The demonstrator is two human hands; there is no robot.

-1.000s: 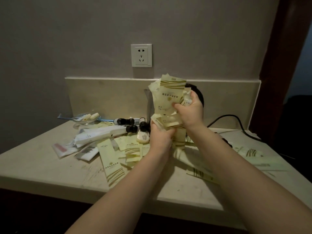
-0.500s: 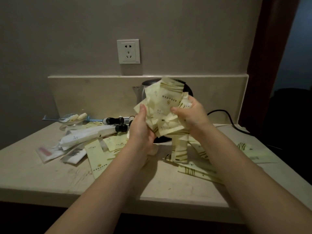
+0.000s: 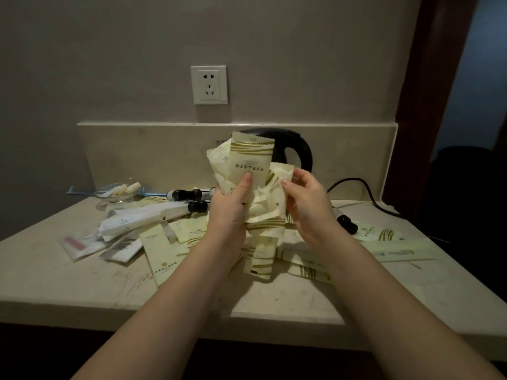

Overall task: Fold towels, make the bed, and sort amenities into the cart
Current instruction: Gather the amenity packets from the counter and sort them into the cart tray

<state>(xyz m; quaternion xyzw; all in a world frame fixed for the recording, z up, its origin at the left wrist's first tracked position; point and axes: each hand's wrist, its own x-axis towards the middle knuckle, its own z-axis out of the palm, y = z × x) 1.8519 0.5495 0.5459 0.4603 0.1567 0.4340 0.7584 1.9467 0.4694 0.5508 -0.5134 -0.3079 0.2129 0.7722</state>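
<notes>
Above the counter I hold a bunch of pale yellow amenity packets with olive stripes. My left hand grips the bunch from the left, thumb pressed on the front packet. My right hand pinches the packets' right edge between thumb and fingers. One long packet hangs down from the bunch toward the counter. More yellow packets lie scattered on the counter under and beside my hands.
A black kettle stands behind the bunch, its cord running right. White tubes with black caps, clear sachets and a glass dish lie at left. A wall socket sits above. A dark doorway is at right.
My left hand has risen from the counter pile and closed round the bunch's left side. My right hand has slid to the packets' right edge. The view has shifted.
</notes>
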